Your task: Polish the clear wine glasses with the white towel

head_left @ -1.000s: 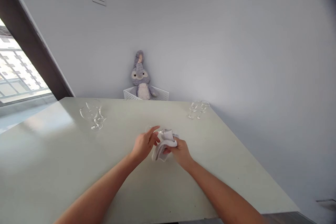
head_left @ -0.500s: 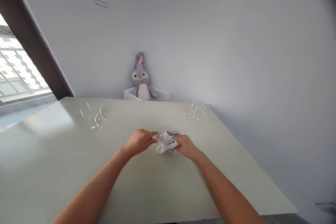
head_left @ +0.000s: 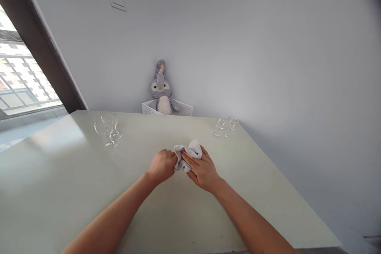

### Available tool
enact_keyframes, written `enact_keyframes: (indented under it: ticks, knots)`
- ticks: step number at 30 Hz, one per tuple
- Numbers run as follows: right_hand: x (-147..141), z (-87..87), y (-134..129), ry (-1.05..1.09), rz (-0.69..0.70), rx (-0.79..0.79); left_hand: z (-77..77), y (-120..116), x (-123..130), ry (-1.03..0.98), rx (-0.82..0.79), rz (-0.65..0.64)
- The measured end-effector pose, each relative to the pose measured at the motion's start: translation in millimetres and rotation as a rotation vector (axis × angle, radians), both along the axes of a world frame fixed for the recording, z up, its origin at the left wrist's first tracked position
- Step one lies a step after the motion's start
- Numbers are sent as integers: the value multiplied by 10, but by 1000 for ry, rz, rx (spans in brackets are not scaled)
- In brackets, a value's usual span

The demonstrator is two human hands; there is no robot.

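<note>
A crumpled pale grey cloth (head_left: 195, 149) is bunched between my two hands above the middle of the table. My right hand (head_left: 205, 172) presses it from the right, thumb below and fingers over the top. On the left, my left hand (head_left: 163, 165) is closed with its knuckles up against the cloth's edge. The wine glass in it is now hidden by the fingers and cloth; its clear stem end and rim show only in the earlier frame.
Clear stemmed glasses (head_left: 104, 130) stand at the table's left; smaller stemmed glasses (head_left: 220, 124) stand near its back right edge. Behind the pale table (head_left: 149, 222), a plush toy (head_left: 163, 103) sits in a white perforated basket (head_left: 186, 109) against the wall.
My right hand has turned over so its back shows, with the cloth pushed up and gathered around its fingers. My left fingers have curled in closer, and the glass is covered.
</note>
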State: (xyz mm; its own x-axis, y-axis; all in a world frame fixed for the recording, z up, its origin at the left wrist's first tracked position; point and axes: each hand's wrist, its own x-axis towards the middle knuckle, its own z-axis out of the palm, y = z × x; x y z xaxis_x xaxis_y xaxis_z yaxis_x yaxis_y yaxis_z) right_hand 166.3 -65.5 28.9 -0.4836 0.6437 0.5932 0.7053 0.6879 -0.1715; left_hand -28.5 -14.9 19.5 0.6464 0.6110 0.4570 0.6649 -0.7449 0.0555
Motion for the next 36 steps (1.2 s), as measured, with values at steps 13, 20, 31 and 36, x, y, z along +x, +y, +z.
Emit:
enact_keyframes:
  ticks: [13,20,31,36]
  knots:
    - [-258,-269,87,1456,23,-911,-53,-194,229,-534,-267,219]
    - [-463,-294,-97,1062,92,-744,-107,-353,405,-886,-408,180]
    - [-415,-288,-214,193,92,-209,-139,-92,202,-1204,-749,307]
    - [-430,-186,-259,-29,190,-173,85,132,-178,-903,-578,153]
